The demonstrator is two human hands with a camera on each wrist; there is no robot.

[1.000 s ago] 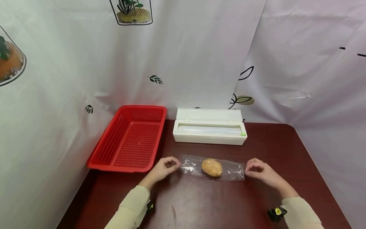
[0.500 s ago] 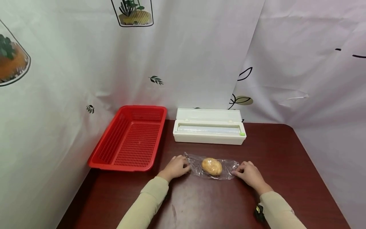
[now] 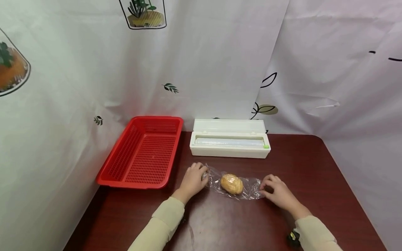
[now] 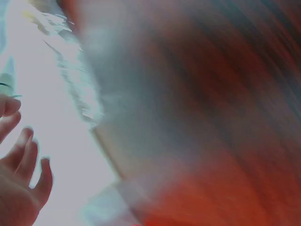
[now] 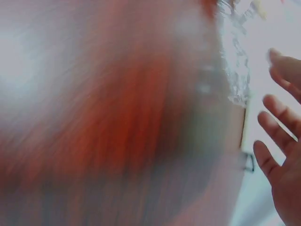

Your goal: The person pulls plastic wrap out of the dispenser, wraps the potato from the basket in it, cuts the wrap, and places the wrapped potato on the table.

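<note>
Pinching one end of the clear film point(image 3: 250, 190), your right hand point(image 3: 277, 192) faces your left hand point(image 3: 193, 179), curled at the other; whether that grips, you cannot tell. The yellowish oval item point(image 3: 232, 184) lies between.

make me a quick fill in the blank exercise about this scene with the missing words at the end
1. The plastic basket left of the white box is coloured ____.
2. The lid of that box stands ____.
3. The number of golden-brown lumps in the clear film is ____.
4. Of the left hand and right hand, the one nearer the basket is the ____.

Missing words: red; open; one; left
</note>
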